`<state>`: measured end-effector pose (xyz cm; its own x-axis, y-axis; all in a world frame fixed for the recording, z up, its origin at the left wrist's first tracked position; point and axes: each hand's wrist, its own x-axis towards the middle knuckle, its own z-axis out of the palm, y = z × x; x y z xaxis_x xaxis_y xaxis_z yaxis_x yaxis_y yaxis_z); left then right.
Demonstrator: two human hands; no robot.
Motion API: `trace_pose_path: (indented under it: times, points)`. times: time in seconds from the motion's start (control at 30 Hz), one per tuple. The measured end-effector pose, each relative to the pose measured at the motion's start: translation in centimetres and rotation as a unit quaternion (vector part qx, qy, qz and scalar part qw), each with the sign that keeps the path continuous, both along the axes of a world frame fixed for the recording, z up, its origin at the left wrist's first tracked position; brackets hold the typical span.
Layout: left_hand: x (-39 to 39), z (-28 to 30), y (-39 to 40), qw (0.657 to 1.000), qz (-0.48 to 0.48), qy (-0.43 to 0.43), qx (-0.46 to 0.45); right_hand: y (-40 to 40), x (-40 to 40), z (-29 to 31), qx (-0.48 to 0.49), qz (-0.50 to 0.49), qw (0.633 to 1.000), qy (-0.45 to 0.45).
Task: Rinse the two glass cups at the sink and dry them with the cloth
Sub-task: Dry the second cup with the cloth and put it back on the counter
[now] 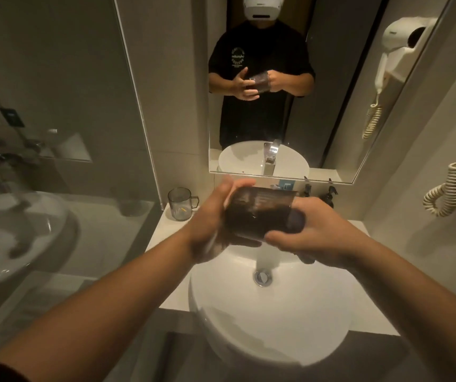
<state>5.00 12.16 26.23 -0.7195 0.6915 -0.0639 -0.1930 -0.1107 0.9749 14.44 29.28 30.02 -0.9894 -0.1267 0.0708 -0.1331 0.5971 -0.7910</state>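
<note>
We are holding a wet, likely slippery, breakable glass cup [259,213] sideways above the sink [248,312], right hand [312,238] fingers curled around its base, left hand [213,216] fingers straight against its side.

Little can be read here. In the mirror [331,111] at twelve o'clock, the reflected black shirt [259,59] bears a round white emblem [238,58] on the chest, its lettering too small and blurred to make out. A small blue label [286,185] at the mirror's lower edge shows a pale mark, also illegible.
</note>
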Motion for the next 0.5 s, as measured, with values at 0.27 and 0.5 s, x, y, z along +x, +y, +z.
trace_pose_path:
  times: [0.27, 0.5]
  points:
    - [-0.2, -0.3, 1.7, 0.988, 0.099, 0.121, -0.002, -1.3, 0.1, -1.2, -0.111, -0.009, 0.993, -0.033]
    - [-0.3, -0.9, 1.6, 0.959, 0.099, 0.261, 0.043, -0.5, -0.5, -1.0, -0.405, -0.033, 0.905, -0.125]
